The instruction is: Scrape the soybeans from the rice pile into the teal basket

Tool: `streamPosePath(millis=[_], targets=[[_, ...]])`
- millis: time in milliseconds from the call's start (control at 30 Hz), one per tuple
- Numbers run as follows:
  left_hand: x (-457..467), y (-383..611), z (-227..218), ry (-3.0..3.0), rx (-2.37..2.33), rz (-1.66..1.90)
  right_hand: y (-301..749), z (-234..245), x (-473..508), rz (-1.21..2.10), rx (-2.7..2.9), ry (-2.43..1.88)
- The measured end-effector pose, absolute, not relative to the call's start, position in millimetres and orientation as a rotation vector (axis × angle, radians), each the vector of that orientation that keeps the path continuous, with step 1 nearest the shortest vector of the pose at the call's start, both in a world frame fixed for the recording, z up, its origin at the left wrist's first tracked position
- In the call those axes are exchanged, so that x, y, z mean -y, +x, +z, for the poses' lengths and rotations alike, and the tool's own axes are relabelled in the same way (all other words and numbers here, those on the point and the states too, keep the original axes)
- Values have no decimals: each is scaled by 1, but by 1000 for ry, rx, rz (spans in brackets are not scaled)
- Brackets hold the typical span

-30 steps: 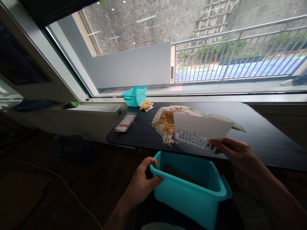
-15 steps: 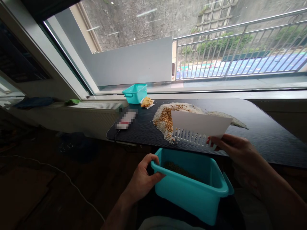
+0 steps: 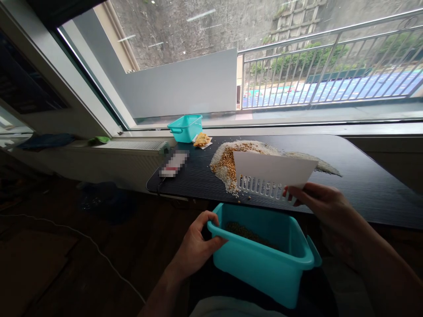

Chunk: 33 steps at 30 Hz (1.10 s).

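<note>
Slotted card (image 3: 276, 165): I see it slanted, slots lowermost, screening part of the bean heap (image 3: 226, 163) near the front edge of the worktop (image 3: 357, 176); whether it touches the surface I cannot tell.
Right hand (image 3: 319, 200): pinched tight on the card's lower right corner; I judge a one-corner hold lets the far end twist, so I'd want a firm wrist.
Left hand (image 3: 198, 237): fingers hooked over the rim at the bin's left corner, thumb pressing the near side.
Bin (image 3: 257, 262): just below the front edge, dark grains (image 3: 247, 231) inside; I'd hold it level, as tipping could shift them.
Loose beans (image 3: 249, 198): near the front edge; I'd stroke slowly there, since haste could scatter them.
</note>
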<state>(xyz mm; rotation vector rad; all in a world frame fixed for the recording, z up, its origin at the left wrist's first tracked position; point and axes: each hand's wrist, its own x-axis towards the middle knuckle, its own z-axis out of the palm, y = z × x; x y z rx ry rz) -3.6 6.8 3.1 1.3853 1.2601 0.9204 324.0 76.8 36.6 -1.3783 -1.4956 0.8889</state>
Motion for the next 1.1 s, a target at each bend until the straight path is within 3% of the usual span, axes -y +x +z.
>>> streamPosePath(millis=[1100], targets=[[-7, -4, 3, 1403, -1284, 940, 322, 35, -83, 973, 1499, -1401]])
